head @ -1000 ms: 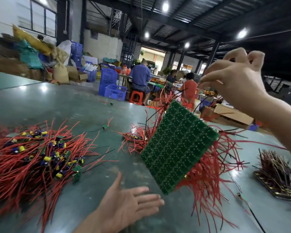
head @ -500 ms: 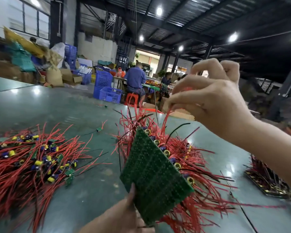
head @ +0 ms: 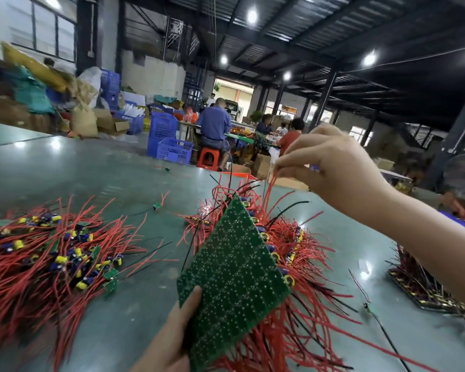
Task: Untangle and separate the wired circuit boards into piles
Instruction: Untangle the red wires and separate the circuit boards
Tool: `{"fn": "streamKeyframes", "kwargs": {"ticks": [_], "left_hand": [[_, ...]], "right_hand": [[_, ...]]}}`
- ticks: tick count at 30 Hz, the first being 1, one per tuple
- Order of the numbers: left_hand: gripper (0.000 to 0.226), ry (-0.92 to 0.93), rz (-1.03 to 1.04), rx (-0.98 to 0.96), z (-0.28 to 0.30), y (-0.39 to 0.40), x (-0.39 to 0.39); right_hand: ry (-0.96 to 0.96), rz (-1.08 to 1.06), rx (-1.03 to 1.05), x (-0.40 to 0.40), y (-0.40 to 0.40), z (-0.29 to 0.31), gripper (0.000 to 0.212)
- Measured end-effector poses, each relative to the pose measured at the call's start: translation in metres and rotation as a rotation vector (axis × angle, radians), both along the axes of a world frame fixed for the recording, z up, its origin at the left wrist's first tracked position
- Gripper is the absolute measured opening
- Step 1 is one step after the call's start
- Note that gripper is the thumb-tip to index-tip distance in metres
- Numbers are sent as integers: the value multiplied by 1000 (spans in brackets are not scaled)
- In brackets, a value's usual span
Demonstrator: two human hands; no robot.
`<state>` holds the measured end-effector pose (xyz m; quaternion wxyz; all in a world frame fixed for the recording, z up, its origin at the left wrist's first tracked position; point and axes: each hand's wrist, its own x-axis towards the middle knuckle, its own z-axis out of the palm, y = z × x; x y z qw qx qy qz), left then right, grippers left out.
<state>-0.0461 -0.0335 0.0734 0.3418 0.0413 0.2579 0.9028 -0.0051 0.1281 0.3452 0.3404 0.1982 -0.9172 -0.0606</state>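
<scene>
Left hand (head: pixel 169 342) grips the green board (head: pixel 231 277) at its lower corner, thumb on its face. Right hand (head: pixel 341 170) pinches red wires (head: pixel 269 189) above it.

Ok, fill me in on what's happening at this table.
A person is sorting wired circuit boards. The left hand grips a tilted green board panel bristling with red wires, while the right hand pinches one red wire above it. A separated pile lies to the left on the table.
</scene>
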Motion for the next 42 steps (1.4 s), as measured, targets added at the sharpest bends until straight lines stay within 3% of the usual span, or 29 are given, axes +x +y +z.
{"fn": "streamKeyframes", "kwargs": {"ticks": [2,4,6,8,10,12,13,21,29,34,39,40,42], "left_hand": [[52,11,140,-70,4,-3,-2],[48,30,247,-117,8,-5,-5],[50,38,323,-186,11,-6,-6],[52,52,379,-244,12,-5,-6],[53,48,425,-259,11,-4,-5],[52,43,437,-246,12,-4,-4],[51,43,443,-249,12,-5,-4],[45,34,552,-284,14,-6,-2],[49,46,614,-281,12,-7,-2],[36,96,627,-260,14,-9,-1],[37,152,647,-318,15,-7,-1],[38,164,646,-333,14,-6,-2],[43,199,635,-360,14,-7,-2]], "right_hand": [[-249,-83,-90,-5,6,5,18],[-429,-124,-259,-4,16,12,26],[-425,-128,-439,-1,26,14,28],[-376,-142,-567,4,28,9,11],[-491,-200,-607,7,24,-9,32],[-638,-335,-488,8,15,-39,56],[-672,-369,-429,6,12,-54,57],[-566,-369,-692,-25,15,-110,51],[-513,-328,-805,-35,8,-136,44],[-627,-342,-782,-36,9,-137,71],[-739,-322,-948,-34,11,-133,96],[-760,-303,-981,-32,11,-133,90],[-777,-262,-1016,-32,11,-135,58]]}}
